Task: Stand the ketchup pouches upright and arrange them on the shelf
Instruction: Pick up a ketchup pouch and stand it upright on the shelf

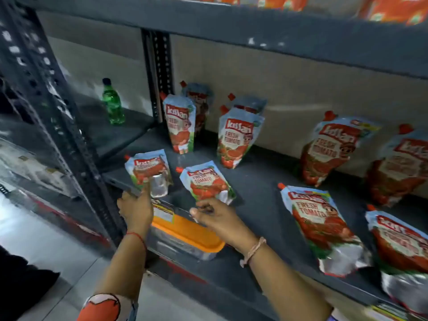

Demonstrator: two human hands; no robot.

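Several red-and-blue ketchup pouches sit on a dark grey shelf (259,179). My left hand (136,208) grips the bottom of one pouch (148,171) at the shelf's front left corner. My right hand (217,217) pinches the lower edge of a second pouch (206,181), which leans back near the front. Upright pouches stand at the back: one (179,126) on the left with another behind it, one (236,140) in the middle, one (328,147) further right. Two pouches lie flat at the front right (322,228) (403,249).
A green plastic bottle (112,105) stands on the neighbouring shelf to the left. A clear box with an orange lid (185,232) sits on the level below my hands. A perforated metal upright (76,135) borders the shelf's left side. The shelf above holds orange packets (393,8).
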